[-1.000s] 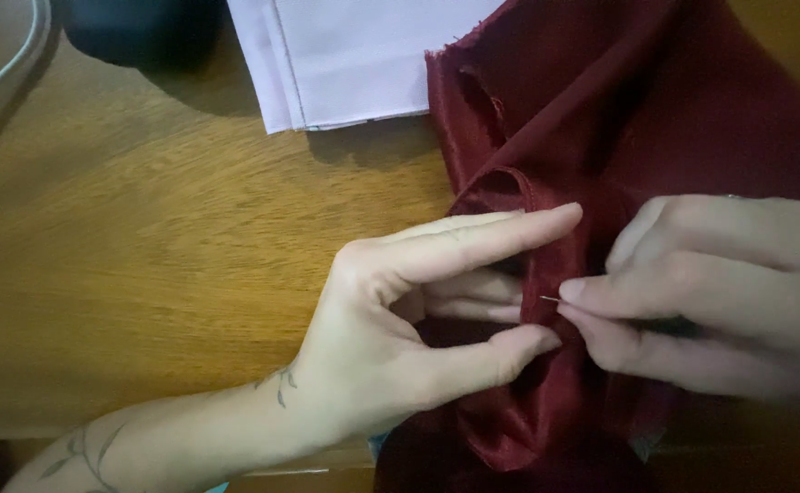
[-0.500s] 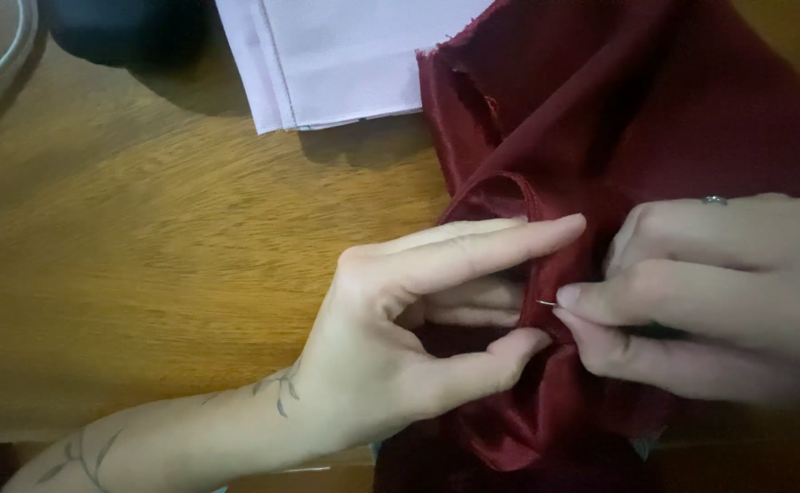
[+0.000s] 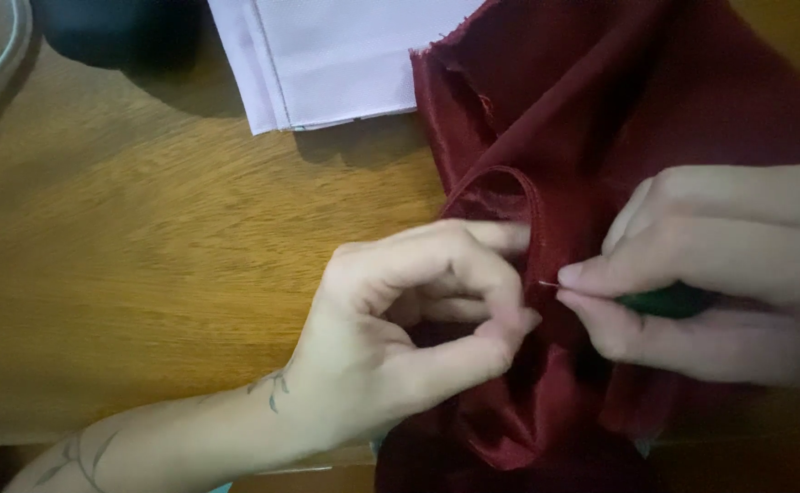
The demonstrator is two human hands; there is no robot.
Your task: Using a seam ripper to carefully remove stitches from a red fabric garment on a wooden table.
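Now that the left hand [image 3: 418, 319] has curled its formerly straight index finger down, pinching the dark red fabric [image 3: 601, 137] fold, the right hand [image 3: 701, 274] at three o'clock grips a green-handled tool [image 3: 669, 299], tip poised at the seam.

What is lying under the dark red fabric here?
The dark red fabric lies on the wooden table and overlaps the corner of a folded white cloth. The left hand pinches its fold. Anything else beneath it is covered.
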